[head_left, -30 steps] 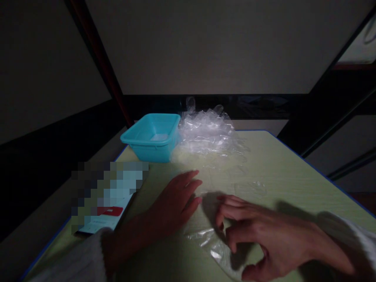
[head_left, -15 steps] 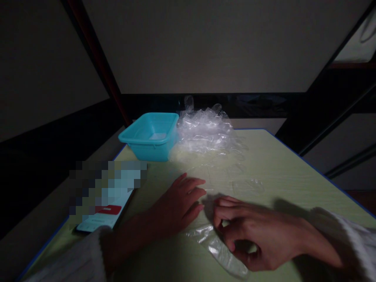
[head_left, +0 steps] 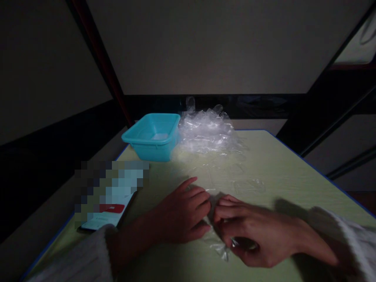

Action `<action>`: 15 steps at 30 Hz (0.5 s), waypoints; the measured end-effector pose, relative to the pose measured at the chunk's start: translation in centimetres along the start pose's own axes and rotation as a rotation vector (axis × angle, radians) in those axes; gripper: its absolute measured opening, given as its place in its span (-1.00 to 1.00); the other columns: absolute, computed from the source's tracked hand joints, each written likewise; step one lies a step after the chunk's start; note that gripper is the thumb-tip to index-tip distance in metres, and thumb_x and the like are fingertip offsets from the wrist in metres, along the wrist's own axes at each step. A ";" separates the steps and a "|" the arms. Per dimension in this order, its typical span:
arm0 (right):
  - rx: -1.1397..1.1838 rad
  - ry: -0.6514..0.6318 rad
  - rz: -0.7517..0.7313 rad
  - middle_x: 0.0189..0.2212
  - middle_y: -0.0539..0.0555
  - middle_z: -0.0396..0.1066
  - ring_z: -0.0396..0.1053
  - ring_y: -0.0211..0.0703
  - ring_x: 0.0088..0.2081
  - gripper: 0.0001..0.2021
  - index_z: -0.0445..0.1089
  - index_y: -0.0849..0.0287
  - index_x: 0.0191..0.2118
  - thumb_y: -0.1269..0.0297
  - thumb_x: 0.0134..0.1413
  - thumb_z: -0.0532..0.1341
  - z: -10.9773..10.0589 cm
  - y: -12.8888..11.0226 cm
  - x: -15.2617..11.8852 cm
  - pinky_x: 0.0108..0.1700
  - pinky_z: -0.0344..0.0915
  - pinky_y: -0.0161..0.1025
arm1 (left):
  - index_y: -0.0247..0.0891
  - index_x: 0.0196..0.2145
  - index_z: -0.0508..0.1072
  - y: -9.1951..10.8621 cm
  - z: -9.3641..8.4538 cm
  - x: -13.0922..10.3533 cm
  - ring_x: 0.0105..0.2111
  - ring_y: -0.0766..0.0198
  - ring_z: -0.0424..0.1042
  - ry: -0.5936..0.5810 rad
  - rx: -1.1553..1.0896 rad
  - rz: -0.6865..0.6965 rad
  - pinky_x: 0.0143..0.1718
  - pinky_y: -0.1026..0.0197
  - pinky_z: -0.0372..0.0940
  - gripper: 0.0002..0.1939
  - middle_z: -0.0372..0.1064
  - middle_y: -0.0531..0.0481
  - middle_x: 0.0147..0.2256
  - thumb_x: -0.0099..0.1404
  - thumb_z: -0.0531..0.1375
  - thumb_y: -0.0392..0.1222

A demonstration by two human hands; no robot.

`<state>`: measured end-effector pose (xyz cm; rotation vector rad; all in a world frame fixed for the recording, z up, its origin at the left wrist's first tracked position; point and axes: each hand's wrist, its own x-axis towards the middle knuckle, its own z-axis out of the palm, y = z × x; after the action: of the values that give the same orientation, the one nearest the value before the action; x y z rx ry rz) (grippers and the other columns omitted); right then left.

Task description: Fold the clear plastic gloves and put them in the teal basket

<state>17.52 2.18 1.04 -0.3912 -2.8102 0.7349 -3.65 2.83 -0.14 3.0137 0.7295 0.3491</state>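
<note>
A clear plastic disposable glove (head_left: 219, 247), crumpled and partly hidden by my fingers, is between my hands just above the near part of the table. My right hand (head_left: 251, 231) pinches it, thumb and fingers curled together. From the other side my left hand (head_left: 188, 213) closes on the plastic, its thumb near the film and one finger stretched out. Beyond my hands lies a heap of similar clear gloves (head_left: 208, 133). A small flat piece of clear plastic (head_left: 248, 186) rests just past my right hand.
A turquoise plastic basin (head_left: 151, 150) with something pale inside stands at the back left, beside the heap. A phone (head_left: 110, 217) with a lit screen, partly pixelated, lies at the left. The pale table (head_left: 288, 172) has a blue edge, with panels behind it.
My left hand has moved slightly right, and its fingers have curled in beside my right hand. The glove's loose end has drawn up under my right hand and shows less.
</note>
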 end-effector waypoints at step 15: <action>0.423 0.437 0.316 -0.50 0.01 0.24 0.21 -0.24 -0.43 -0.86 0.20 0.18 -0.45 0.32 0.12 0.05 -0.4 1.9 -0.1 -0.39 0.20 -0.27 | -0.32 -0.31 0.34 0.1 0.1 0.2 -0.28 0.16 0.34 0.088 0.090 -0.065 -0.12 0.09 0.23 -0.86 0.39 -0.10 -0.29 0.23 0.00 -0.36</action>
<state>18.13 3.90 0.46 -0.8107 -2.1406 1.1206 -3.36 2.81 -0.15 3.0660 0.8703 0.4617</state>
